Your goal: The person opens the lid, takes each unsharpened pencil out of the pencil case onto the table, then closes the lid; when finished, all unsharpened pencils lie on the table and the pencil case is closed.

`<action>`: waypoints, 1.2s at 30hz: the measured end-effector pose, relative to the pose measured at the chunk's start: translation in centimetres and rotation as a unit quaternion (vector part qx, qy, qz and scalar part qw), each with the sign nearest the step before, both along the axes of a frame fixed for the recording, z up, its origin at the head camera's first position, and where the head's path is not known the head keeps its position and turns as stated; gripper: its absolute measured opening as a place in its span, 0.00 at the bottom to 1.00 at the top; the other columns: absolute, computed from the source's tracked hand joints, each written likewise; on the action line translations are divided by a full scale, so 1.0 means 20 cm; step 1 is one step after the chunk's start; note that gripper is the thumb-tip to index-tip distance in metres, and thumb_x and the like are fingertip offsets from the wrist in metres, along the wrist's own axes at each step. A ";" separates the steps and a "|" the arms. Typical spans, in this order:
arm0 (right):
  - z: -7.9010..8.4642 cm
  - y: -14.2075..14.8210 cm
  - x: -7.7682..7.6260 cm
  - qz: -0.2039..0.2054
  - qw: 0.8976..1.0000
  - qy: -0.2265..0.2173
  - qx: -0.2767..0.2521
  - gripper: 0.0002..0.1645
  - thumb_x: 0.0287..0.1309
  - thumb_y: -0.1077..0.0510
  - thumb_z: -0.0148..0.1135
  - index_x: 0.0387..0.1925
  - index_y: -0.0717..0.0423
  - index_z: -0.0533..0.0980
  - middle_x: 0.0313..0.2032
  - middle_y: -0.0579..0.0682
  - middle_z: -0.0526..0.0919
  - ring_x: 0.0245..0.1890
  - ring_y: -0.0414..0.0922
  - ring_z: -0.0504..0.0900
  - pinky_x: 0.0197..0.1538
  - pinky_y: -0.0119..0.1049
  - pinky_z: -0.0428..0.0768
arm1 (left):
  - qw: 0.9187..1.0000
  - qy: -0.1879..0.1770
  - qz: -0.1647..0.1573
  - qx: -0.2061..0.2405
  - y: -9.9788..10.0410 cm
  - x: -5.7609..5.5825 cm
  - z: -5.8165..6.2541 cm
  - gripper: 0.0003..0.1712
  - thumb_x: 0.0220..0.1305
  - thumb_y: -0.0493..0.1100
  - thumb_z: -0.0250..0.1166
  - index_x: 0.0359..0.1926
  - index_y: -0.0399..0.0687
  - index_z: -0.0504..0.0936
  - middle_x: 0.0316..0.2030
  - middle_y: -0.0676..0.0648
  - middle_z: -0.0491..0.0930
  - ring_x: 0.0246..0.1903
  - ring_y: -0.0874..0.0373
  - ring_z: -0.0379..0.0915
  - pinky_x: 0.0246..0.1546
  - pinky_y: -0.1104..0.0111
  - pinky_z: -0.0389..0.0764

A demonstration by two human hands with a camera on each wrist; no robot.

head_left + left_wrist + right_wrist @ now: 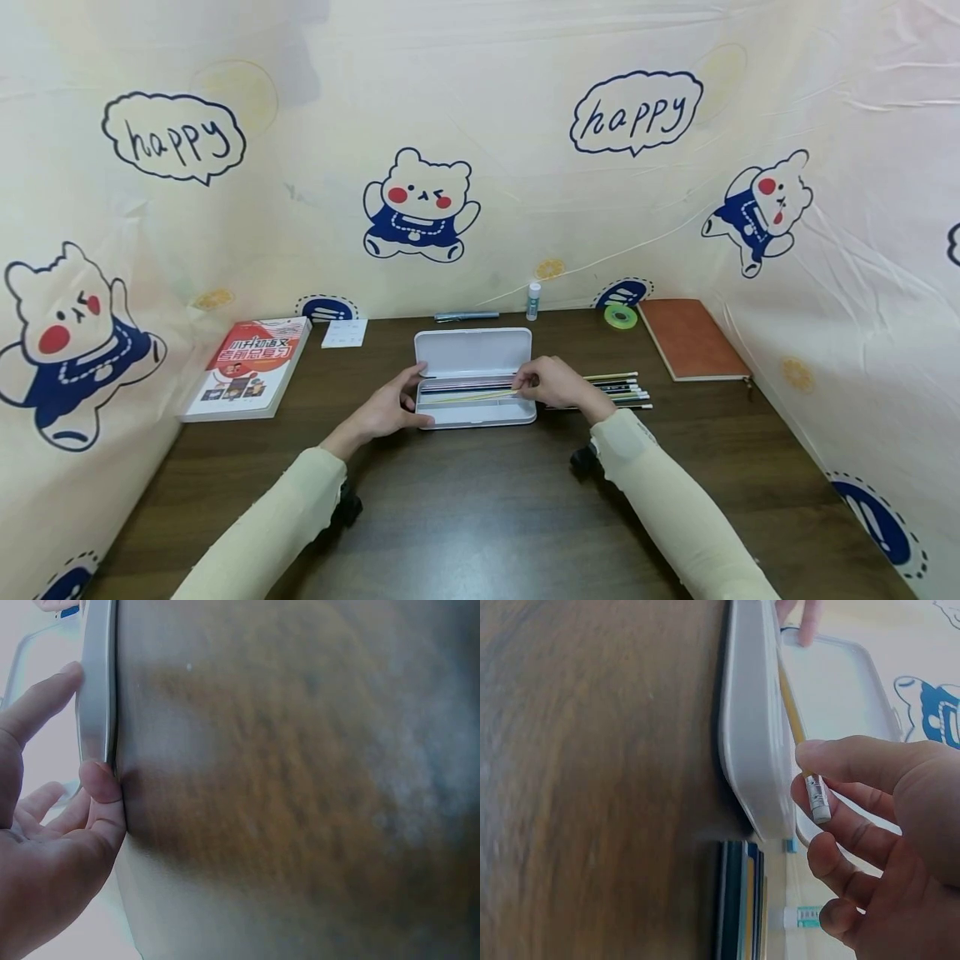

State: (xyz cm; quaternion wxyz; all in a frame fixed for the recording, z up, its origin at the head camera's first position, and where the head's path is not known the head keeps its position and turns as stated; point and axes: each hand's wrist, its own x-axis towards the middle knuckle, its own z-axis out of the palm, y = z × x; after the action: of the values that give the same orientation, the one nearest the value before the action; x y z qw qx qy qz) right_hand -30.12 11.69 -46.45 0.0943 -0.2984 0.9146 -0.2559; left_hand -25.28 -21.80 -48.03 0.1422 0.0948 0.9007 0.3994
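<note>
A white pencil case (pixel 474 422) lies on the table with its lid (pixel 471 352) raised at the back and several pencils inside. My left hand (pixel 386 407) holds the case's left end, thumb at the front corner and fingers toward the back. In the left wrist view, the fingers (pixel 101 780) press against the case's side wall (pixel 96 697). Between thumb and fingertips, my right hand (pixel 553 383) pinches a yellow pencil (pixel 790 705) near its white eraser end. That pencil slants over the right end of the case, its far part reaching left along the inside.
More pencils (pixel 626 392) lie to the right of the case, partly under the right wrist. A book (pixel 247 367) and a white paper (pixel 345 333) are at left. Behind stand a glue stick (pixel 533 302), a pen (pixel 467 316) and green tape (pixel 620 316); a brown notebook (pixel 693 337) lies right.
</note>
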 end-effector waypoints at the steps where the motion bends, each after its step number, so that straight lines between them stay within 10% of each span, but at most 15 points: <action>1: 0.00 0.01 0.00 0.000 1.000 0.003 -0.004 0.03 0.61 0.59 0.68 0.33 0.47 0.85 0.29 0.41 0.83 0.30 0.38 0.75 0.37 0.32 0.74 | 1.000 0.000 0.000 0.000 0.00 0.00 0.00 0.59 0.52 0.50 0.78 0.78 0.60 0.52 0.69 0.41 0.68 0.42 0.55 0.71 0.44 0.65 0.71; 36: 0.03 0.87 0.17 -0.112 0.992 -0.035 -0.045 0.05 0.62 0.56 0.67 0.38 0.51 0.85 0.34 0.45 0.87 0.34 0.42 0.77 0.38 0.34 0.76 | 1.000 -0.002 -0.003 -0.005 -0.01 0.00 0.00 0.60 0.53 0.52 0.78 0.79 0.59 0.50 0.69 0.40 0.67 0.43 0.54 0.71 0.44 0.65 0.71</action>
State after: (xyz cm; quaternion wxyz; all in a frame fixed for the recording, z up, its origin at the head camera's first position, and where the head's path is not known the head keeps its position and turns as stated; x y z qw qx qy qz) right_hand -26.68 29.18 -45.77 0.0838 -0.1891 0.9260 -0.3159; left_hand -25.30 -22.00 -48.12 0.1461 0.0963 0.9022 0.3943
